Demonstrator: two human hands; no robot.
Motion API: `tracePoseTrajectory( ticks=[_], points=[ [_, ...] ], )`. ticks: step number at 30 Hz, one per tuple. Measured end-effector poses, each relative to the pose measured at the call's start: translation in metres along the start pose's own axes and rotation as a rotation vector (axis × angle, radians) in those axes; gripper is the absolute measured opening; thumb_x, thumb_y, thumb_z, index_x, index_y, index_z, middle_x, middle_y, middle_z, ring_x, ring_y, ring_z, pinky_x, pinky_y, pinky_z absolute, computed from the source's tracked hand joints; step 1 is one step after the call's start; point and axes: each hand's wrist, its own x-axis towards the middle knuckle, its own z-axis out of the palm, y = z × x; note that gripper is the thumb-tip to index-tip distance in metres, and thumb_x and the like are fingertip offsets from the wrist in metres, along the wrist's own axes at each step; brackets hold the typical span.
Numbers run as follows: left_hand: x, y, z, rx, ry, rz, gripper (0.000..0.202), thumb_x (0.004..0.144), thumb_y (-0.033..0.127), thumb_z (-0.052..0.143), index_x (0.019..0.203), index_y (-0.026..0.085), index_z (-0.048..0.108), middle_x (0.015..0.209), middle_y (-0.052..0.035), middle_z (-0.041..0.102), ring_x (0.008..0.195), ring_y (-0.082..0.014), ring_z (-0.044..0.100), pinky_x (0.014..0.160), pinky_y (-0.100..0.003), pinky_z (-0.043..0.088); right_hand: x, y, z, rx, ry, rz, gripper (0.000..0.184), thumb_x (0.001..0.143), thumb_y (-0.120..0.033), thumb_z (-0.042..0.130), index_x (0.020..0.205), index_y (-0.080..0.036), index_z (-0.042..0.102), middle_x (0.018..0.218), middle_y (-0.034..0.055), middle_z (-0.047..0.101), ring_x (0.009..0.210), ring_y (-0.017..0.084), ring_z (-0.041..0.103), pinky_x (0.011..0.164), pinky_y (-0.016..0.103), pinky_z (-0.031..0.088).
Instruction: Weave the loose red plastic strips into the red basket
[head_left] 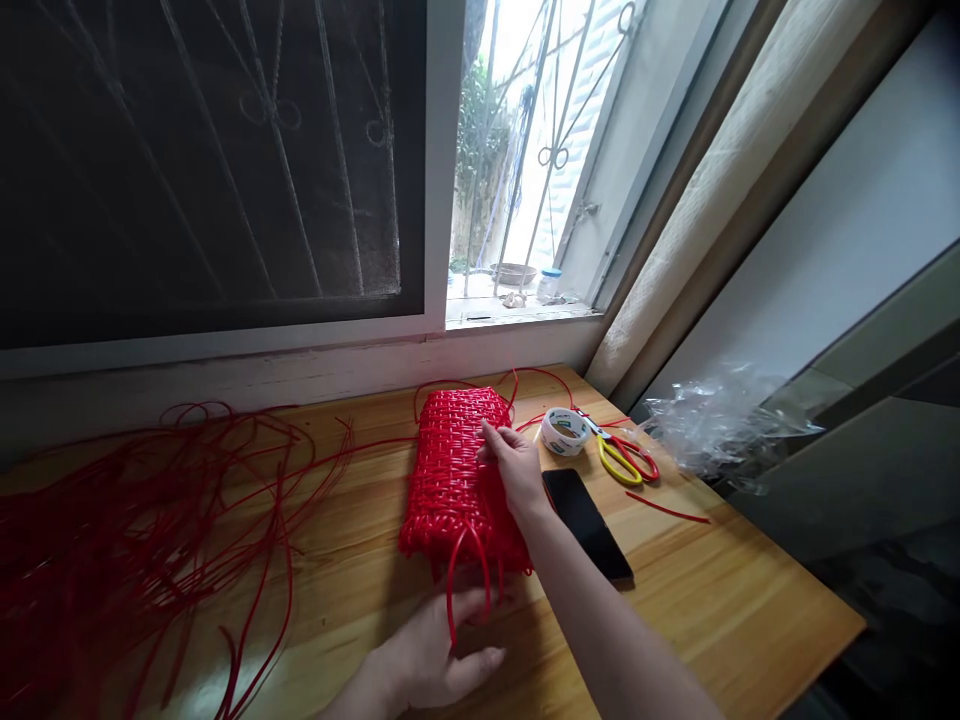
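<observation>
A red woven basket [454, 455] of glossy plastic strands lies on the wooden table in front of me. Over its right side, my right hand [517, 465] has thumb and forefinger pinched together at the weave; what they grip is too small to make out. My left hand [431, 645] is low at the basket's near end, thumb stretched out and apart from the fingers, whose tips are partly blurred. A loop of red strand [451, 590] hangs from that end, crossing in front of the left hand.
Loose red strands [247, 490] spread over the table's left side. Right of the basket lie a tape roll [566, 432], scissors [626, 460] with yellow and red handles, a black phone [589, 525] and a short strand piece [667, 507]. Clear plastic wrap [727, 420] is beyond the right edge.
</observation>
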Motion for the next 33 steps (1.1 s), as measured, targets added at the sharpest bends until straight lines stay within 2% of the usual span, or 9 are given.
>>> tracePoseTrajectory(
  ticks=[3, 7, 12, 14, 17, 19, 25, 30, 33],
  points=[
    [-0.010, -0.003, 0.006, -0.210, 0.044, -0.063, 0.050, 0.078, 0.033, 0.059, 0.126, 0.025, 0.049, 0.129, -0.0072, 0.053, 0.118, -0.0247, 0.047, 0.102, -0.038, 0.035, 0.004, 0.020, 0.008, -0.131, -0.005, -0.002, 0.044, 0.072, -0.055, 0.055, 0.050, -0.018, 0.048, 0.044, -0.0040, 0.048, 0.044, 0.010, 0.043, 0.047, 0.022, 0.033],
    [-0.021, -0.011, 0.021, -0.326, 0.071, -0.182, 0.046, 0.078, 0.040, 0.058, 0.120, 0.023, 0.055, 0.128, -0.0094, 0.054, 0.120, -0.0273, 0.046, 0.102, -0.043, 0.033, 0.001, 0.031, 0.007, -0.287, 0.009, -0.020, 0.043, 0.073, -0.052, 0.054, 0.047, -0.019, 0.045, 0.044, -0.0049, 0.045, 0.046, 0.010, 0.040, 0.047, 0.021, 0.028],
    [-0.020, -0.012, 0.030, -0.556, 0.137, -0.354, 0.053, 0.065, 0.039, 0.068, 0.111, 0.014, 0.061, 0.121, -0.0143, 0.059, 0.116, -0.0306, 0.048, 0.102, -0.043, 0.031, -0.002, 0.039, 0.008, -0.421, 0.027, -0.018, 0.043, 0.076, -0.052, 0.050, 0.048, -0.020, 0.044, 0.046, -0.0041, 0.046, 0.049, 0.012, 0.041, 0.049, 0.022, 0.027],
    [-0.017, -0.008, 0.025, -0.750, 0.152, -0.398, 0.058, 0.062, 0.040, 0.069, 0.112, 0.012, 0.060, 0.117, -0.0162, 0.061, 0.114, -0.0317, 0.050, 0.091, -0.040, 0.041, -0.001, 0.042, 0.011, -0.457, 0.032, -0.017, 0.042, 0.076, -0.052, 0.049, 0.049, -0.021, 0.043, 0.046, -0.0039, 0.046, 0.049, 0.012, 0.041, 0.050, 0.023, 0.027],
    [-0.014, -0.003, 0.016, -0.890, 0.139, -0.445, 0.059, 0.060, 0.034, 0.068, 0.114, 0.012, 0.058, 0.118, -0.0169, 0.060, 0.117, -0.0333, 0.046, 0.059, -0.028, 0.049, 0.002, 0.045, 0.013, -0.490, 0.032, -0.016, 0.041, 0.077, -0.050, 0.049, 0.049, -0.021, 0.042, 0.047, -0.0042, 0.045, 0.048, 0.012, 0.040, 0.050, 0.022, 0.027],
    [-0.014, -0.001, 0.013, -0.913, 0.087, -0.442, 0.056, 0.061, 0.028, 0.067, 0.115, 0.017, 0.057, 0.126, -0.0144, 0.055, 0.124, -0.0324, 0.038, 0.050, -0.022, 0.045, 0.003, 0.045, 0.014, -0.494, 0.026, -0.017, 0.041, 0.076, -0.050, 0.049, 0.049, -0.021, 0.041, 0.047, -0.0044, 0.044, 0.048, 0.012, 0.039, 0.050, 0.022, 0.026],
    [-0.020, -0.003, 0.012, -0.982, -0.096, -0.403, 0.070, 0.060, 0.024, 0.071, 0.125, 0.026, 0.047, 0.145, -0.0083, 0.031, 0.133, -0.0280, 0.025, 0.062, -0.024, 0.046, 0.002, 0.047, 0.012, -0.416, 0.000, -0.027, 0.041, 0.074, -0.050, 0.052, 0.048, -0.021, 0.041, 0.046, -0.0042, 0.044, 0.048, 0.012, 0.039, 0.049, 0.022, 0.026],
    [-0.017, -0.001, 0.012, -0.859, -0.093, -0.401, 0.051, 0.072, 0.038, 0.064, 0.119, 0.024, 0.051, 0.131, -0.0097, 0.051, 0.125, -0.0268, 0.039, 0.067, -0.026, 0.047, 0.002, 0.048, 0.013, -0.276, -0.005, -0.026, 0.043, 0.072, -0.052, 0.056, 0.046, -0.020, 0.043, 0.045, -0.0048, 0.043, 0.049, 0.012, 0.041, 0.049, 0.022, 0.027],
    [-0.011, 0.001, 0.020, -0.703, 0.028, -0.466, 0.035, 0.076, 0.042, 0.059, 0.103, 0.019, 0.060, 0.113, -0.0087, 0.063, 0.111, -0.0257, 0.051, 0.078, -0.030, 0.046, 0.003, 0.044, 0.012, -0.151, -0.008, -0.032, 0.042, 0.071, -0.053, 0.056, 0.048, -0.019, 0.046, 0.047, -0.0047, 0.045, 0.050, 0.011, 0.043, 0.050, 0.022, 0.031]
  ],
)
